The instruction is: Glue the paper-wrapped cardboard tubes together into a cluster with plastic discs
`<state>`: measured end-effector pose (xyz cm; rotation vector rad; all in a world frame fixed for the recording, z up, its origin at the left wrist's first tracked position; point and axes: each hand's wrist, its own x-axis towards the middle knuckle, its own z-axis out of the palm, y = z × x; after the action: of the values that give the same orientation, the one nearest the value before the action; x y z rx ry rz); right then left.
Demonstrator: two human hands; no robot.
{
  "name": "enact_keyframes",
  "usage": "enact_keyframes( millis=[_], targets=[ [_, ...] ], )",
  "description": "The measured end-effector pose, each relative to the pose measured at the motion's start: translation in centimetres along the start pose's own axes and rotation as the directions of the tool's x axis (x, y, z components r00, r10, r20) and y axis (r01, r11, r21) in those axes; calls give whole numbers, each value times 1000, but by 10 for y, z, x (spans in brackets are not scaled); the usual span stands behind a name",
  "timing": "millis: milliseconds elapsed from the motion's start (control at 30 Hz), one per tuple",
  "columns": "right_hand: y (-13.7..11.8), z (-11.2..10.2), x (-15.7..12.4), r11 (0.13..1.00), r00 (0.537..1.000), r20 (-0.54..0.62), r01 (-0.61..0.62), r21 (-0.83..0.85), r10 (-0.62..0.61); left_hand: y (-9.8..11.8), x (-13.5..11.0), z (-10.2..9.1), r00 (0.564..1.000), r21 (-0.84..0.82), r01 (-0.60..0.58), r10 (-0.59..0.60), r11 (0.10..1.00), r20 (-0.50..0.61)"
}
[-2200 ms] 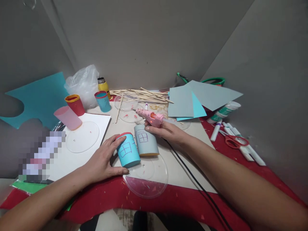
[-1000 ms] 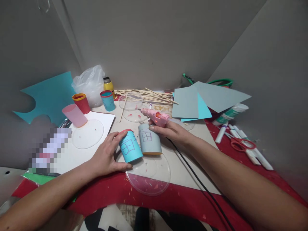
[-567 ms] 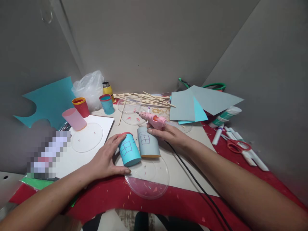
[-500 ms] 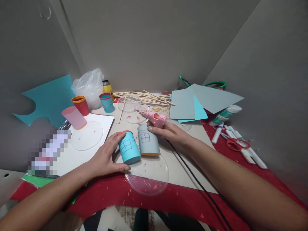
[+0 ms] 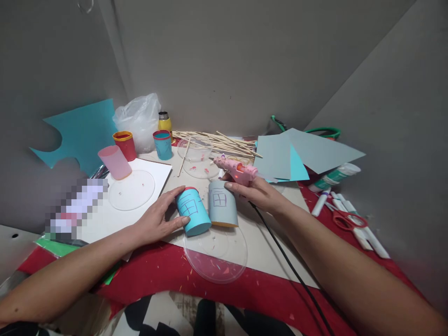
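My left hand (image 5: pixel 163 215) is closed around a blue paper cylinder (image 5: pixel 192 212) with a red rim and a drawn window. The cylinder leans, its wider bottom end toward me; my thumb presses its side. My right hand (image 5: pixel 261 192) grips a pink glue gun (image 5: pixel 241 170) whose nozzle points left, with a clear glue stick at its back and a black cord trailing down. My right thumb also touches the top of a grey paper cylinder (image 5: pixel 224 212), which has a drawn window and an orange lower edge. Both cylinders lie close together above a clear plastic disc (image 5: pixel 217 268).
At the back left are a red cup (image 5: pixel 126 148), a pink cylinder (image 5: pixel 115 163), a blue cup (image 5: pixel 163 148), a plastic bag (image 5: pixel 138 121) and a yellow bottle (image 5: pixel 164 123). Wooden sticks (image 5: pixel 220 143) lie behind. Grey sheets (image 5: pixel 273 156), red scissors (image 5: pixel 345 220) and several markers are at right.
The view has shifted slightly, so things sit further right. My left thumb has moved up from below onto the blue cylinder's side. My right hand keeps the glue gun and grey cylinder much as before.
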<state>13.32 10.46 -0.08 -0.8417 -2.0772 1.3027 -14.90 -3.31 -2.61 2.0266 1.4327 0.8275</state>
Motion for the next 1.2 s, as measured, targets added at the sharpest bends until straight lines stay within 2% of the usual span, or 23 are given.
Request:
enact_keyframes(
  millis=[200, 667, 967, 1200],
  targets=[
    [3, 6, 1, 1000, 999, -16, 29, -3, -29, 2, 1, -1, 1000, -30, -17, 17, 999, 11],
    [10, 14, -2, 996, 1000, -15, -26, 80, 27, 2, 2, -2, 998, -59, -25, 28, 998, 47],
    [3, 15, 1, 989, 994, -11, 106, 102, -105, 4, 4, -5, 997, -51, 6, -2, 999, 74],
    [8, 14, 3, 980, 985, -4, 174, 96, -175, 6, 5, -5, 997, -66, -8, 13, 998, 81]
  ],
)
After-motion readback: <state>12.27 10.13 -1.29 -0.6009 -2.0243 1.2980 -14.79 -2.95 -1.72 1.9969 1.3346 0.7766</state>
